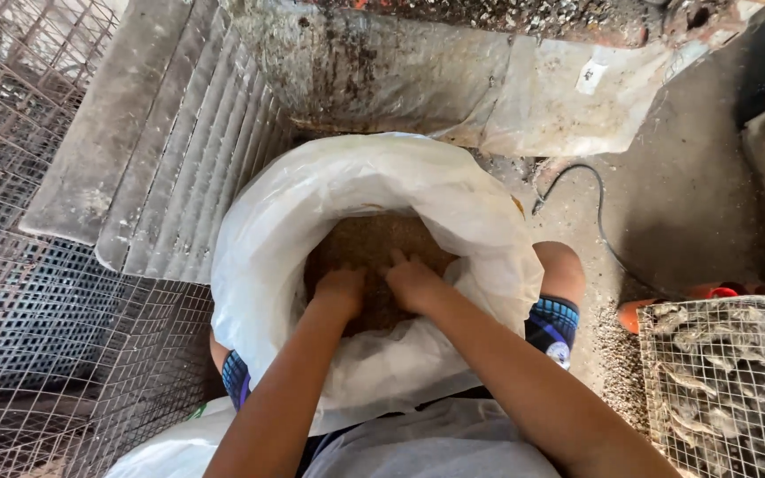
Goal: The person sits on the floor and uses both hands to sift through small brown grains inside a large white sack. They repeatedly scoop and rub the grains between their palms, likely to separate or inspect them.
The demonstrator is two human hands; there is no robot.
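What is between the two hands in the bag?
In the head view, only brown grainy feed shows between the left hand and right hand, inside the white bag.

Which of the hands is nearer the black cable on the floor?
Right. The right hand is in the brown grain inside the white sack, on the side toward the black cable. The left hand lies beside it, farther from the cable.

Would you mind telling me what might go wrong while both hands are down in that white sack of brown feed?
1. The white sack is held only between the knees; it may tip and spill the brown feed.
2. Left hand and right hand could push granules over the sagging near rim.
3. The black cable on the floor could snag.
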